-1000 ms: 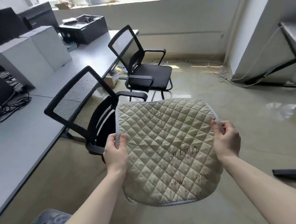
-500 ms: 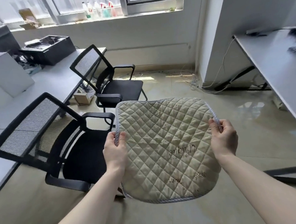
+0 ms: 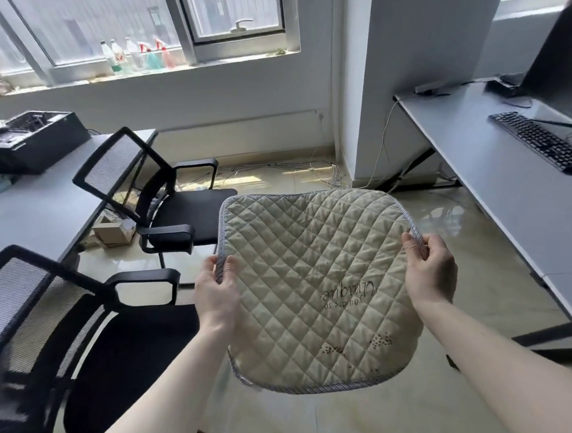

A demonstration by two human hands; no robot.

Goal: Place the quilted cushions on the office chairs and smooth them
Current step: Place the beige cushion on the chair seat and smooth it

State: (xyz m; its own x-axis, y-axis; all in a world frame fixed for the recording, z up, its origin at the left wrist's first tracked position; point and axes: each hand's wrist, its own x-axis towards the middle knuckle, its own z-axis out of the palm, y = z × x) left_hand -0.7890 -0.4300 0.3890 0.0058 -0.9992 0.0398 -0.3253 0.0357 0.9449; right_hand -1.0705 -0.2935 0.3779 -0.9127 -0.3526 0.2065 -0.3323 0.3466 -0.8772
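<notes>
A beige quilted cushion (image 3: 315,281) with grey striped piping hangs in the air in front of me, printed side up. My left hand (image 3: 215,294) pinches its left edge and my right hand (image 3: 430,271) pinches its right edge. Two black mesh-backed office chairs stand to the left with bare seats. The near chair (image 3: 119,360) is below my left forearm. The far chair (image 3: 190,212) stands just beyond the cushion's top left corner.
A grey desk (image 3: 43,211) runs along the left with a black printer (image 3: 29,141). Another grey desk (image 3: 497,183) on the right carries a keyboard (image 3: 541,140) and a monitor. A cardboard box (image 3: 113,232) and loose cables lie on the glossy floor.
My view has swung right and lifted, so both chairs have slid left and the right desk has come into sight. The cushion stays held between both hands.
</notes>
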